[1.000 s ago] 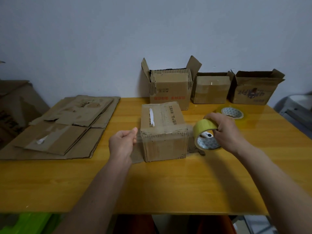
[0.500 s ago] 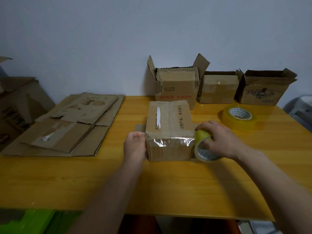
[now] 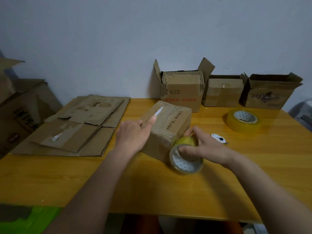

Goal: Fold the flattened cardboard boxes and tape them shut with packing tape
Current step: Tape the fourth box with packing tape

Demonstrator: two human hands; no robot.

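Left hand (image 3: 133, 137) rests on the box (image 3: 168, 125), fingers (image 3: 150, 121) straight. Right hand (image 3: 205, 146) fingers curl round the tape roll (image 3: 185, 159) against the box corner on the tabletop (image 3: 152, 188).

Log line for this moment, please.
phase: taping box | left hand: open, on box | right hand: gripping tape roll at box corner | spare roll: idle

The table (image 3: 152, 191) carries flattened cardboard (image 3: 81, 125) at its left edge, three boxes (image 3: 222, 93) along the far edge, a centre box (image 3: 170, 125), a tape roll (image 3: 243, 121) and a cutter (image 3: 218, 138).
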